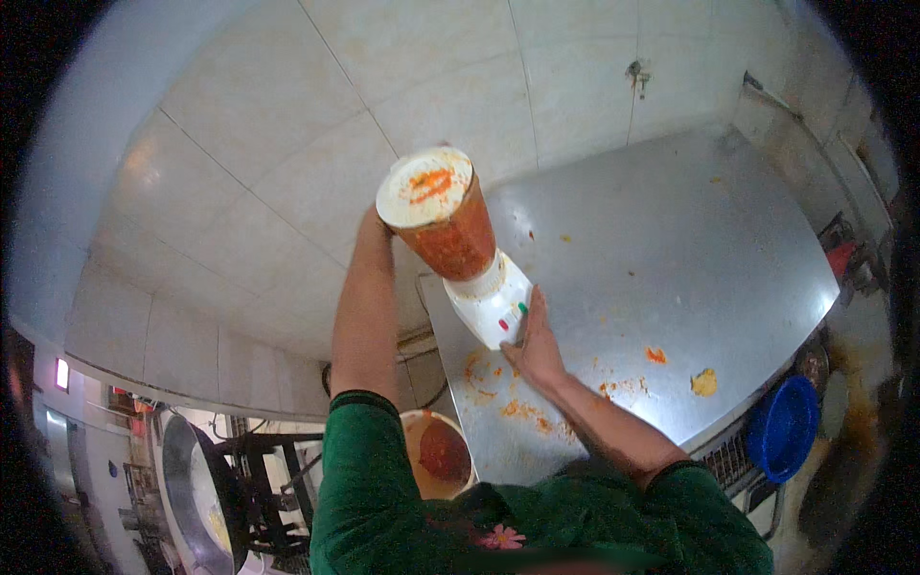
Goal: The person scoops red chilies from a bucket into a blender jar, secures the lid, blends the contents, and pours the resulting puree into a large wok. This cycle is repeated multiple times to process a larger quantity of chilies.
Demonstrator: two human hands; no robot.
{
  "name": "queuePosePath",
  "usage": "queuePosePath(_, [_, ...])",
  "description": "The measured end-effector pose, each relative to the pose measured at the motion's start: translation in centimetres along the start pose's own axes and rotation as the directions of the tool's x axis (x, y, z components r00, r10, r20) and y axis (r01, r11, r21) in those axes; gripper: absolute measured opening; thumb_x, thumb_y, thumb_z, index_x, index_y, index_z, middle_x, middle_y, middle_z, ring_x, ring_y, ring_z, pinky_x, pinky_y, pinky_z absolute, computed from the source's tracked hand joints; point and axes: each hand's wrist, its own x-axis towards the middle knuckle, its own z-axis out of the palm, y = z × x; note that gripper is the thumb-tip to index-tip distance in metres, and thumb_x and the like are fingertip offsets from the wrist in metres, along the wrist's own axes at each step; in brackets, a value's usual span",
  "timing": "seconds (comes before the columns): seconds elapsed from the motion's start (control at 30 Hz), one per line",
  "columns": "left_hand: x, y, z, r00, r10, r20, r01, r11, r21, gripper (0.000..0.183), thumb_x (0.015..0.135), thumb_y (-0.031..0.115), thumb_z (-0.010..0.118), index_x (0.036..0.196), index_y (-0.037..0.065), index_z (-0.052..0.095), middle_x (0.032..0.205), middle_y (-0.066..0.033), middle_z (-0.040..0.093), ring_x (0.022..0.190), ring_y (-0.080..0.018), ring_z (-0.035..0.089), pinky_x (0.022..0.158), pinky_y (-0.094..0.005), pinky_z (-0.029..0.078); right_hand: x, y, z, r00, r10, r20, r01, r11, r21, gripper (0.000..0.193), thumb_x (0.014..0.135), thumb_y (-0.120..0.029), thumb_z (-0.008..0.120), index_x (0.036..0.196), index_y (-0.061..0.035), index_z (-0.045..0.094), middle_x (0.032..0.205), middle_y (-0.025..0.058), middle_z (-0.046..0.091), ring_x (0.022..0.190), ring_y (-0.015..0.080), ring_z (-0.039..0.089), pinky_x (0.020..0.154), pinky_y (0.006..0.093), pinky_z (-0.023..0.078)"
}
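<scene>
A blender (487, 305) with a white base stands between my two hands, leaning to the left in the view. Its jar (450, 240) is full of, or coated with, an orange-red sauce, and the white lid (425, 187) on top is smeared with the same orange. My left hand (378, 226) is at the jar's left side, its fingers mostly hidden behind it. Near the coloured buttons, my right hand (539, 347) grips the lower right side of the base. Whether the base touches the table below cannot be made out.
Orange splatter and a yellowish scrap (703, 382) lie on the steel table (661, 249). Below its left edge stands a bucket (468, 479) with red-orange contents. A blue basin (784, 428) is at the right, a large wok (192, 494) at the lower left. Tiled wall (431, 77) rises behind.
</scene>
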Motion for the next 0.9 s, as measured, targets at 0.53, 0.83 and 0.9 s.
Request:
queuePosePath(0.53, [-9.6,15.3,11.7,0.924,-0.240,0.297,-0.282,0.095,0.955,0.085,0.069,0.039,0.083,0.146,0.017,0.053,0.143,-0.0049,0.055,0.132,-0.0256,0.047,0.113,-0.0435,0.037,5.6,2.0,-5.3,0.972,0.027,0.232,-0.020,0.999,-0.032,0.090,0.088,-0.024,0.076,0.157,-0.0052,0.023,0.144,0.0219,0.054,0.133,0.0359,0.053,0.113,0.0431,0.041])
queuePosePath(0.83, [-8.4,14.9,11.0,0.936,-0.232,0.263,-0.270,0.002,0.963,0.086,0.063,0.028,0.086,0.143,0.020,0.056,0.136,-0.0062,0.058,0.127,-0.0281,0.050,0.111,-0.0454,0.038,5.9,0.4,-4.9,0.978,0.114,0.176,-0.105,0.993,-0.059,0.100,0.081,-0.023,0.082,0.158,-0.0044,0.021,0.139,0.0239,0.057,0.128,0.0372,0.056,0.111,0.0429,0.043])
queuePosePath(0.9, [-8.5,15.0,11.4,0.931,-0.276,0.238,-0.253,-0.022,0.967,0.086,0.064,0.026,0.085,0.144,0.020,0.055,0.137,-0.0067,0.058,0.129,-0.0287,0.049,0.112,-0.0463,0.037,5.6,0.1,-4.8,0.985,0.111,0.135,-0.104,0.993,-0.052,0.102,0.078,-0.021,0.083,0.157,-0.0011,0.022,0.138,0.0256,0.056,0.125,0.0383,0.057,0.109,0.0428,0.044])
